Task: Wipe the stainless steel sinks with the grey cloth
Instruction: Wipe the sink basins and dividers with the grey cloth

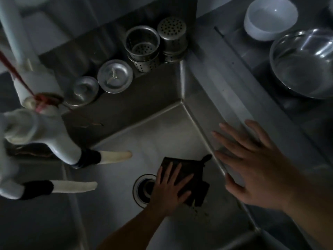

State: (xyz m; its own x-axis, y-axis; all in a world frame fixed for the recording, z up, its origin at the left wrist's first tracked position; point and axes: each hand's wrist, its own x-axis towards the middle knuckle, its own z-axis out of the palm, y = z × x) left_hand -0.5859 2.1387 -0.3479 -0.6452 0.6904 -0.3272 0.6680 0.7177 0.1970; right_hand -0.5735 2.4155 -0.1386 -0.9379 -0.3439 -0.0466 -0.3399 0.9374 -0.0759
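Note:
A dark grey cloth (197,171) lies flat on the floor of the stainless steel sink (153,139), just right of the round drain hole (142,191). My left hand (171,186) lies on the cloth with its fingers spread, pressing it against the sink floor and partly covering the drain's edge. My right hand (252,166) is open with fingers apart, over the sink's right wall and rim, holding nothing. Small dark specks dot the sink floor near the cloth's lower edge.
White taps (54,141) with pale spouts jut over the sink from the left. Perforated steel strainer baskets (142,46) and round drain lids (115,78) stand on the back ledge. On the right counter sit a white bowl (270,17) and a steel bowl (304,64).

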